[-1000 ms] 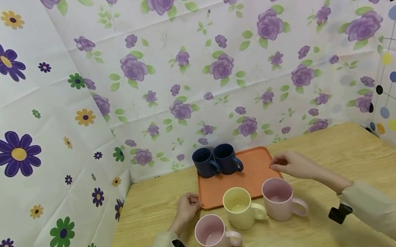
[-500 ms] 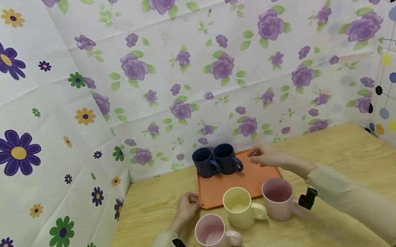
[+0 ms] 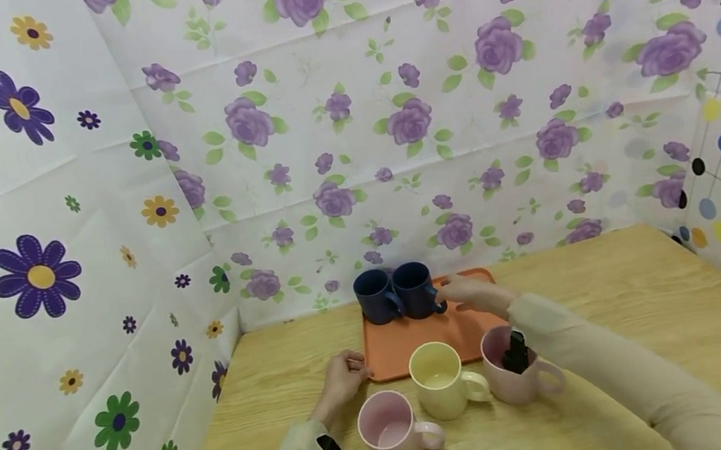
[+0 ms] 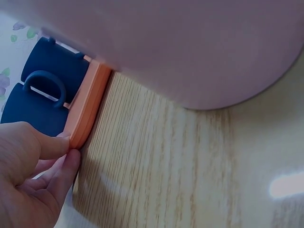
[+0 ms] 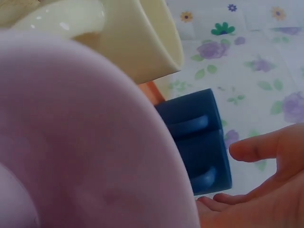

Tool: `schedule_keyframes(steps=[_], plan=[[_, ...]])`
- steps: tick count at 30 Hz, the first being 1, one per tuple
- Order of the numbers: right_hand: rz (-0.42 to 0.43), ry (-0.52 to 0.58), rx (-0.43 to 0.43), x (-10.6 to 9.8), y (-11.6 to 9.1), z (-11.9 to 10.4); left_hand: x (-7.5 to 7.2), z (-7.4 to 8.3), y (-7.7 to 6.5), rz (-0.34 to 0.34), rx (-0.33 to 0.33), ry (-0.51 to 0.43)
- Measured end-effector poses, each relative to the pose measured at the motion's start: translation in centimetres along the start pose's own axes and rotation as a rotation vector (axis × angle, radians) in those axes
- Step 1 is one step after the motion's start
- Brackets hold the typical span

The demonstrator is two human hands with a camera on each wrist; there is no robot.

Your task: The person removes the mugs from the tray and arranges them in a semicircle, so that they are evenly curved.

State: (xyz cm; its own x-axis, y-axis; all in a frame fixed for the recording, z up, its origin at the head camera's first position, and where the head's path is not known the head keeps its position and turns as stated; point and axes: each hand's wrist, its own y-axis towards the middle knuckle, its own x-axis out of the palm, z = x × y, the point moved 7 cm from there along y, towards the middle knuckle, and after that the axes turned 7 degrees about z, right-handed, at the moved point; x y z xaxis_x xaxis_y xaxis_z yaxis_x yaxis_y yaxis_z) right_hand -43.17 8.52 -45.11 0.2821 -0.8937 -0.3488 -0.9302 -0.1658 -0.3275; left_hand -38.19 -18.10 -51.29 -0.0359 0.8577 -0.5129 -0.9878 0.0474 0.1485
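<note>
Two round dark blue mugs (image 3: 415, 293) stand on a flat orange tray (image 3: 444, 329), just left of the fingers of the right hand (image 3: 473, 294). Its thumb and fingers are apart; I can't tell if they touch anything. The left hand (image 3: 344, 377) pinches the tray's corner. Right of those fingers, a round pale yellow mug (image 3: 439, 388) shows its bottom inside; a round pink mug (image 3: 391, 443), nearer the person, does too.

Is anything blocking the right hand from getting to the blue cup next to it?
Nothing visible is in between. The right hand is over the orange tray, by the handle of that blue cup. The rightmost pink cup stands in front of the tray, not in the gap.
</note>
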Motion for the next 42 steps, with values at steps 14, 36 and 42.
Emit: schedule_keyframes(steps=[14,36,42], plan=[[-0.048,-0.016,0.067,1.2,0.9,0.8,0.2,-0.6,0.2,-0.004,-0.007,-0.009],[0.150,-0.271,-0.026,-1.0,-1.6,0.0,0.2,-0.3,0.4,-0.016,-0.002,0.012],[0.214,-0.258,-0.130,-1.7,-3.1,-0.9,0.1,-0.3,0.3,-0.006,-0.016,0.012]])
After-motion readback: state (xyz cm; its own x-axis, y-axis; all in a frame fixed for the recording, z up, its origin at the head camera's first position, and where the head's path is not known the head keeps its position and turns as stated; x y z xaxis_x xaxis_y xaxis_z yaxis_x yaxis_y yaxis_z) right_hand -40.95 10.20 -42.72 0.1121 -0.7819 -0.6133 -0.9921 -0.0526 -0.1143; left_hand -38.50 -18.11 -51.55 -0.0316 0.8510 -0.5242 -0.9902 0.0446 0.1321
